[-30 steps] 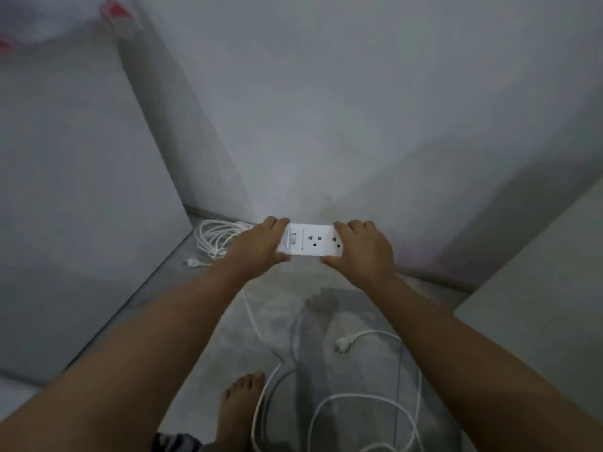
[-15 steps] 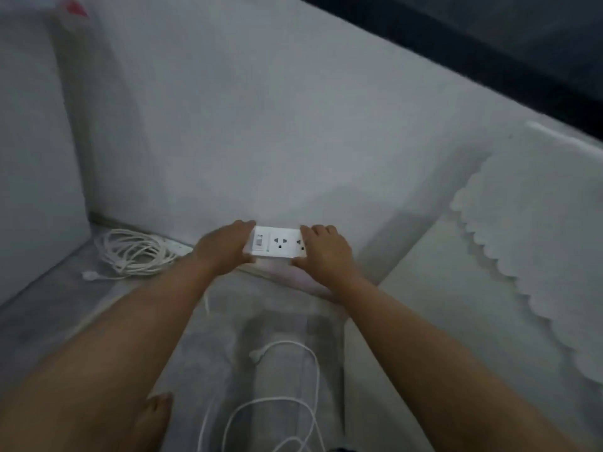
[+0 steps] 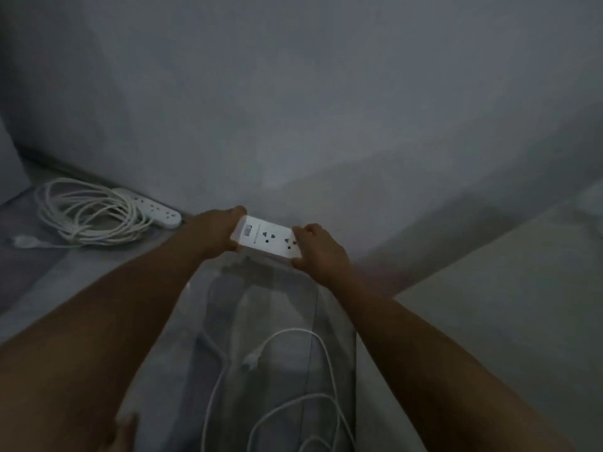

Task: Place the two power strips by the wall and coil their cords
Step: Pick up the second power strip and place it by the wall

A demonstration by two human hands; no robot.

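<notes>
While both hands (image 3: 212, 234) (image 3: 318, 251) grip it, power strip (image 3: 266, 240) ends stay hidden.

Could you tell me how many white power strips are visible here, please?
2. One white rectangular power strip is gripped at its ends by the left hand and right hand near the wall; the other white strip lies left, beside its coiled cord.

A single head-worn view looks forward and steeply down along both outstretched forearms toward the foot of a wall (image 3: 326, 109), which fills the upper half of the frame. The floor (image 3: 81, 278) runs across the lower half (wide-angle bending shows at the edges). No second view shares this scene.
</notes>
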